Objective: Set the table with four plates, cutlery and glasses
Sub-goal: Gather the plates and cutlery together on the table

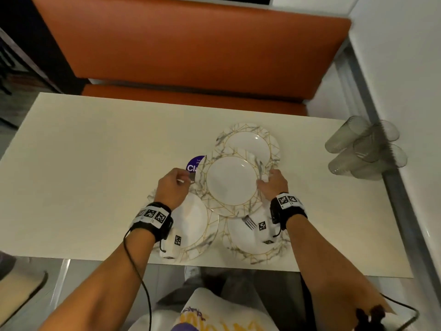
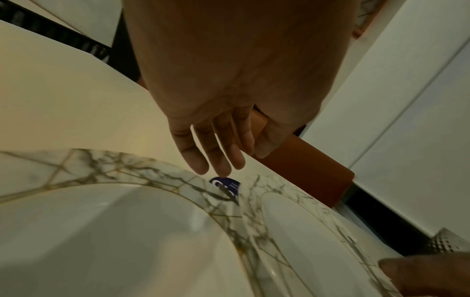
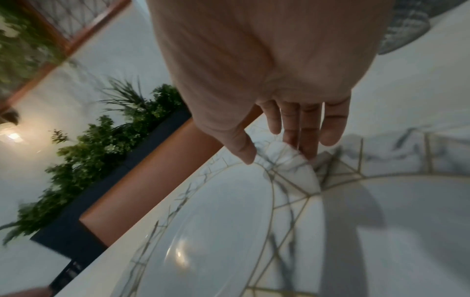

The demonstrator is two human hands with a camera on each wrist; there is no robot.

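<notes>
Four marble-and-gold plates crowd the middle of the cream table [image 1: 83,163]. The middle plate [image 1: 231,180] lies on top of the far plate [image 1: 250,139], the near-left plate [image 1: 193,223] and the near-right plate [image 1: 241,237]. My right hand [image 1: 263,181] pinches the middle plate's right rim; in the right wrist view the thumb [image 3: 248,156] lies on the rim of this plate [image 3: 216,221] and the fingers reach behind it. My left hand [image 1: 185,179] hovers at the left rim, its fingers [image 2: 201,160] straight, holding nothing. A fork [image 1: 249,222] lies on the near-right plate.
Several smoky glasses [image 1: 365,149] lie stacked on their sides at the table's right edge by the white wall. A purple round sticker [image 1: 194,163] shows beside the middle plate. An orange bench [image 1: 191,56] runs along the far side. More cutlery [image 1: 259,164] peeks out on the far plate.
</notes>
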